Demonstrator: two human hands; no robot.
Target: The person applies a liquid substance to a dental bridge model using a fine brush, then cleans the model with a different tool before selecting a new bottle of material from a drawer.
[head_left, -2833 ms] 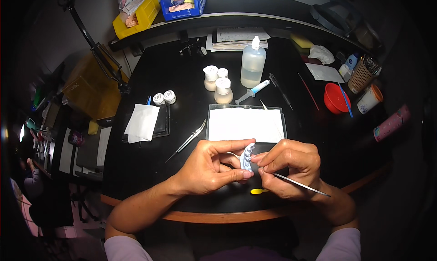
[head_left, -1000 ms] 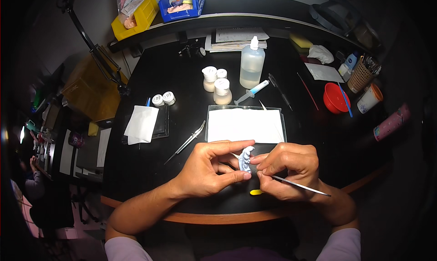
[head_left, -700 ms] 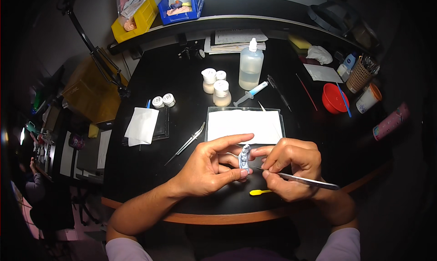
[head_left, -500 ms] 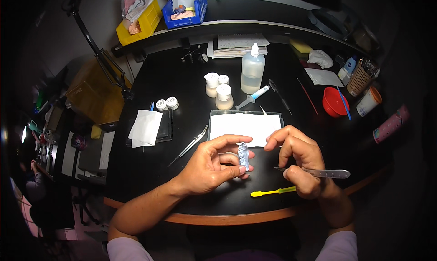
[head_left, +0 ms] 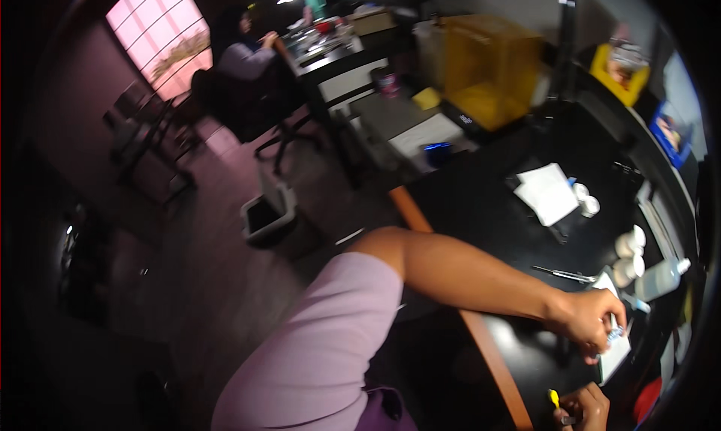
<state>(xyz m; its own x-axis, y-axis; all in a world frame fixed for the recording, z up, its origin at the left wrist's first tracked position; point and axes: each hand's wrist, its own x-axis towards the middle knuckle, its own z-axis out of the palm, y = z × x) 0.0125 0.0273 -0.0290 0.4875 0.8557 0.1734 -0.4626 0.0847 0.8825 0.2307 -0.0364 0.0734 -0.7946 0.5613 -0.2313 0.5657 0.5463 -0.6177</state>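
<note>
We pinched the model [head_left: 614, 333] in our left hand [head_left: 588, 320], right hand [head_left: 593, 407] gripping a metal tool [head_left: 568, 420]; keeping them apart while we looked away seemed smart.

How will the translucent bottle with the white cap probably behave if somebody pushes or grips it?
The translucent bottle may tip if pushed near its white cap, since it looks tall and narrow. Its cloudy look suggests plastic, so it would probably yield slightly when gripped.

On the desk [head_left: 481, 198], tweezers [head_left: 565, 274] between left hand [head_left: 591, 318] and 2 jars [head_left: 589, 206]
</note>
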